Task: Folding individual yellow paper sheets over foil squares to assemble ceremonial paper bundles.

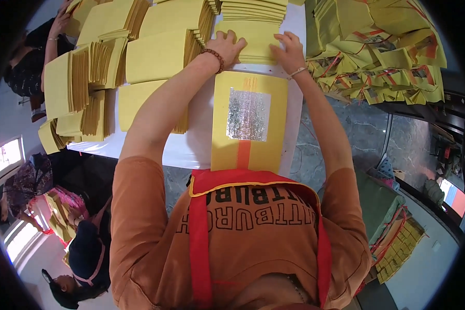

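Observation:
A stack of yellow paper sheets (253, 37) lies at the far side of the table in front of me. My left hand (226, 46) rests on its left side, fingers spread and bent over the paper. At the right edge, my right hand (291, 52) touches the stack with thumb and fingers apart. Closer to me lies a yellow sheet (219, 121) bearing a shiny silver foil square (248, 114) and an orange stripe (244, 154). Neither hand is on that sheet. Whether fingertips reach under the far stack's edges is hidden.
Thick bundles of folded yellow paper (155, 56) cover the table's left part. Yellow paper pieces with red ties (372, 57) are piled at the far right. Co-workers stand or sit on the left, one arm (51, 49) beside the bundles. A green sack (374, 201) stands lower right.

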The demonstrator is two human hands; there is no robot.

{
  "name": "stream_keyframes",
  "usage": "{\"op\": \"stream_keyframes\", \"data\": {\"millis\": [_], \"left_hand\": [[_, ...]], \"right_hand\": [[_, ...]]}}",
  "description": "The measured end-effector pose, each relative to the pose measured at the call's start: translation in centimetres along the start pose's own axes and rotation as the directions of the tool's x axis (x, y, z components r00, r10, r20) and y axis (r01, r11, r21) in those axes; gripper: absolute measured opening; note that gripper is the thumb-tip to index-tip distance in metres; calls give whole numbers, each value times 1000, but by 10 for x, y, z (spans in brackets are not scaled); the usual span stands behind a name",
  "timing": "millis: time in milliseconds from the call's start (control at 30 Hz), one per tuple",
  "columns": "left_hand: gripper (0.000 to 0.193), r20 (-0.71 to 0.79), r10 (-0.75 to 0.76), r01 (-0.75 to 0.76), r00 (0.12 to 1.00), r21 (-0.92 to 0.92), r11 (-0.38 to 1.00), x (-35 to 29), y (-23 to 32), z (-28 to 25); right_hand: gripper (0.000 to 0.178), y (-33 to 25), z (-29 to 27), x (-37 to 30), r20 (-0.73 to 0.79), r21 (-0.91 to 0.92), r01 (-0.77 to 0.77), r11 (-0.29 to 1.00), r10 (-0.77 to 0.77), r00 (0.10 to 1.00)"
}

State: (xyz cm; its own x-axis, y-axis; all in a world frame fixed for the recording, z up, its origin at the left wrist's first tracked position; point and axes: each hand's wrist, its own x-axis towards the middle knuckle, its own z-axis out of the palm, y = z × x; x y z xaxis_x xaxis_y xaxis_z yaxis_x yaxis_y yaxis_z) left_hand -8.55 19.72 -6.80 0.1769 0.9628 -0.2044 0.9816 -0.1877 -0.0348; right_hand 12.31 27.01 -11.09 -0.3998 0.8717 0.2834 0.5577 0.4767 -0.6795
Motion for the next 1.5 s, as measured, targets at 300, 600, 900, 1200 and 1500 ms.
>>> {"op": "stream_keyframes", "data": {"millis": [300,600,900,1200,1500], "left_hand": [[45,54,145,-143,988,-31,989,6,-21,-7],[36,-366,7,-228,931,-564,794,-51,-4,-74],[31,-352,-49,-224,935,-691,687,-172,17,-68],[42,-522,257,-498,813,-395,772,-251,81,-14],[32,-498,358,-555,790,-332,763,-254,83,-12]], "right_hand": [[26,4,-1,-11,331,-207,370,906,-291,898],[31,-42,-26,15,552,-441,410,798,-119,825],[36,-68,-53,16,423,-322,453,832,-301,854],[19,-124,-101,-165,369,104,184,977,-210,905],[13,-92,-72,-210,210,313,113,943,-185,960]]}}
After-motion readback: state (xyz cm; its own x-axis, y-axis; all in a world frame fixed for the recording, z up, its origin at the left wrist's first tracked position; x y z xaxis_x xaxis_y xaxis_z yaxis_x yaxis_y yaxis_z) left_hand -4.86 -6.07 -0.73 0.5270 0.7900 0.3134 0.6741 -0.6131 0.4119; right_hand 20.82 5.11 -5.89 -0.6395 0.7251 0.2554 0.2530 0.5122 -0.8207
